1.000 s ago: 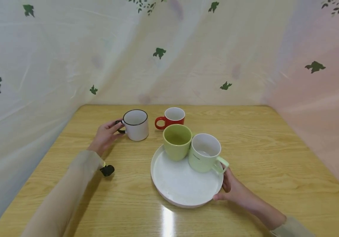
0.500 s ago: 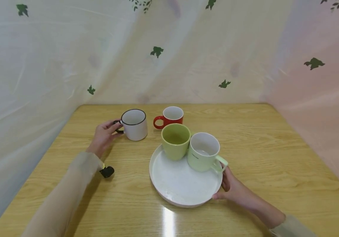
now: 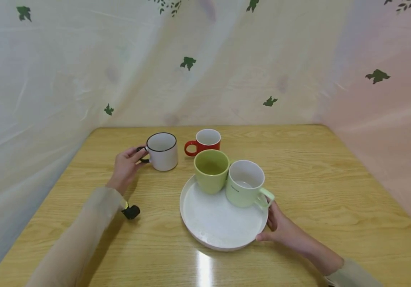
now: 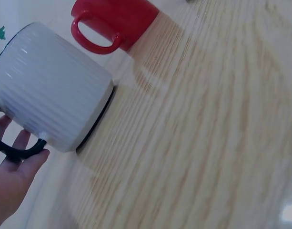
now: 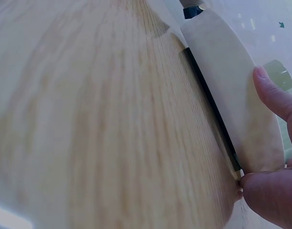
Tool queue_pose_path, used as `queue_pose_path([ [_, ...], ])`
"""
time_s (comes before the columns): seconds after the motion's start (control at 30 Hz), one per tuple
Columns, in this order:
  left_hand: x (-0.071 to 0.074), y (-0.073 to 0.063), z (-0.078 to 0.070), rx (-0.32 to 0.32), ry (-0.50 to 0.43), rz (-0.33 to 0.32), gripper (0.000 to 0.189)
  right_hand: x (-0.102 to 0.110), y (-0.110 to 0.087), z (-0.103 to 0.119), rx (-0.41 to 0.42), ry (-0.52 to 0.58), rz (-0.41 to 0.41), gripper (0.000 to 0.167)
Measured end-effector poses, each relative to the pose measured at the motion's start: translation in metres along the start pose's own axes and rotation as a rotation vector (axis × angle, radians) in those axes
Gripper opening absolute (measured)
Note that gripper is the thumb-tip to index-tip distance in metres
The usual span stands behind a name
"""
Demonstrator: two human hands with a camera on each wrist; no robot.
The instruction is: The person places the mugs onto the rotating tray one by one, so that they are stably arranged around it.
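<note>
My left hand [image 3: 125,166] holds a white mug [image 3: 164,157] with a black rim by its black handle [image 4: 17,151]; its fingers reach through the loop in the left wrist view. The mug stands upright on the table. My right hand [image 3: 281,229] grips the right edge of a round white tray [image 3: 223,227], its thumb [image 5: 267,88] against the side wall in the right wrist view. On the tray stand an olive-green cup [image 3: 210,179] and a pale green mug [image 3: 243,193], side by side at the back. The pale mug's handle points toward my right hand.
Behind the tray is a red mug [image 3: 208,145] with a white inside, its handle to the left, partly hidden by the olive-green cup. The wooden table [image 3: 334,191] meets a pale cloth backdrop [image 3: 227,79] with green prints. A small black object [image 3: 131,212] hangs at my left wrist.
The whole head view has shifted slightly, so everything sits a little further left. Both hands keep their hold, and the mugs and tray stay in place relative to each other.
</note>
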State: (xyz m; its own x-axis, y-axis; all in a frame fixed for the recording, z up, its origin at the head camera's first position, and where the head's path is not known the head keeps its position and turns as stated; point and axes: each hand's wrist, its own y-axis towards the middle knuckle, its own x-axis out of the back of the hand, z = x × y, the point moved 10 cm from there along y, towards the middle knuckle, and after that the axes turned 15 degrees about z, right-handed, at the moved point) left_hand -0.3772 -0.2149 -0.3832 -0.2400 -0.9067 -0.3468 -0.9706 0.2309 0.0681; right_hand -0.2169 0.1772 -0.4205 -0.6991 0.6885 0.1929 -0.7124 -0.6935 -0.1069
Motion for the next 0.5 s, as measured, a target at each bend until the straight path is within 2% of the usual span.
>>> queue_pose_path([
  [0.27, -0.0013, -0.0052, -0.0016, -0.011, 0.036, -0.09, 0.02, 0.0005, 0.0014, 0.0012, 0.017, 0.0, -0.005, 0.114],
  [0.5, 0.0027, -0.0105, 0.0001, -0.032, 0.014, -0.127, 0.023, 0.0, 0.0009, 0.0005, 0.012, -0.008, 0.0, 0.114],
])
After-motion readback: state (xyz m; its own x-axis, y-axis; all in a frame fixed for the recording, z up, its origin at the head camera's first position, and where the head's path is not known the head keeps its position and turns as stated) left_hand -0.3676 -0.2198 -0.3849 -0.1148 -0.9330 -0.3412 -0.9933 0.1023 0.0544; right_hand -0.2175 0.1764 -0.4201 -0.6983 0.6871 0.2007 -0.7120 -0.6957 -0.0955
